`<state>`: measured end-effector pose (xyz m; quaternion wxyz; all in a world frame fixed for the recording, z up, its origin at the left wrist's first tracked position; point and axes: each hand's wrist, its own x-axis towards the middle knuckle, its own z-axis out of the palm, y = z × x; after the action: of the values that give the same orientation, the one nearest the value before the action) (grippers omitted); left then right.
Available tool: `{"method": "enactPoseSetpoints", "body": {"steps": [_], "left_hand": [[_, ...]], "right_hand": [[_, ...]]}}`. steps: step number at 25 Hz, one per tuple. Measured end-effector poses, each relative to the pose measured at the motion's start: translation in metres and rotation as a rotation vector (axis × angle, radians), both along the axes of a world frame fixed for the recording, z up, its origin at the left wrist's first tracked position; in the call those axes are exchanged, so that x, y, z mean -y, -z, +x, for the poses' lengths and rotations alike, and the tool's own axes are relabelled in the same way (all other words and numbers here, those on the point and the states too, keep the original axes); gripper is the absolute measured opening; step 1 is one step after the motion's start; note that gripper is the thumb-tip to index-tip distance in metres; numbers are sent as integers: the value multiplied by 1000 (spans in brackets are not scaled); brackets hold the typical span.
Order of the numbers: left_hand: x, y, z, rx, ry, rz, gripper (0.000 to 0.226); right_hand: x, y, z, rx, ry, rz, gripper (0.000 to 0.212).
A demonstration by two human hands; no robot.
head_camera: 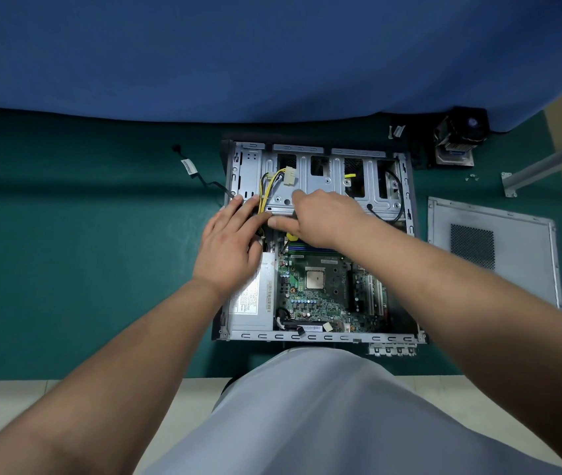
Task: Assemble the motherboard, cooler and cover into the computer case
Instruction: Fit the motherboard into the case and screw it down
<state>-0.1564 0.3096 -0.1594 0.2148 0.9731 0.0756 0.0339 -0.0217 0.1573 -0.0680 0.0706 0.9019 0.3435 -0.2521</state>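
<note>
The open computer case lies flat on the green table. The green motherboard sits in its lower half with the CPU bare. My left hand lies with fingers stretched over the yellow and black cables at the left end of the silver drive cage. My right hand holds the cage's near edge, thumb under it and index finger on top. The cooler stands at the back right, off the case. To the right of the case, the grey cover lies flat.
A silver power supply fills the case's lower left. A loose black cable lies left of the case. Small screws and a metal bar lie at the back right. A blue wall runs along the table's far side.
</note>
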Motion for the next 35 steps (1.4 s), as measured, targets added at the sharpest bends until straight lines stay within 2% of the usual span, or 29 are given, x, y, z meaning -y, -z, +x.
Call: {"method": "enactPoseSetpoints", "body": {"steps": [2, 4, 5, 7, 9, 12, 13, 15, 18, 20, 21, 23, 25, 28, 30, 33, 35], "left_hand": [[0, 0, 0, 0, -5, -2, 51], [0, 1, 0, 3, -7, -1, 51], [0, 0, 0, 9, -7, -3, 51], [0, -1, 0, 12, -7, -6, 52], [0, -1, 0, 9, -4, -6, 52], [0, 0, 0, 8, -6, 4, 52], [0, 0, 0, 8, -7, 4, 52], [-1, 1, 0, 8, -8, 4, 52], [0, 2, 0, -3, -10, 9, 53], [0, 2, 0, -1, -5, 8, 53], [0, 3, 0, 2, -2, 8, 53], [-1, 4, 0, 10, -6, 10, 52], [-2, 4, 0, 16, -10, 12, 52], [-1, 3, 0, 13, -6, 8, 53], [-1, 2, 0, 18, -3, 5, 53], [0, 2, 0, 21, -3, 8, 52], [0, 2, 0, 19, -7, 9, 53]], "right_hand": [[2, -4, 6, -109, -132, 13, 40], [3, -5, 7, -81, -164, 45, 23], [3, -3, 4, -22, -121, 51, 24], [1, 1, -3, 82, 40, 29, 48], [1, 3, -2, 53, 106, 18, 60], [5, -5, 7, -185, -53, 39, 42], [6, -6, 9, -194, -116, 51, 33], [7, -3, 7, -70, -114, 78, 23], [1, 2, -3, 101, 33, 59, 50], [-1, 1, -1, 24, 15, 59, 59], [0, -2, 1, -68, -29, 58, 55], [1, -8, 5, -181, -152, 51, 33], [2, -5, 1, -94, -135, 64, 20], [-2, 0, -9, 86, 35, 46, 51], [-3, -1, -8, 22, 17, 19, 58], [1, -10, 0, -148, -147, 16, 30], [2, -8, -3, -86, -154, 47, 18]]}}
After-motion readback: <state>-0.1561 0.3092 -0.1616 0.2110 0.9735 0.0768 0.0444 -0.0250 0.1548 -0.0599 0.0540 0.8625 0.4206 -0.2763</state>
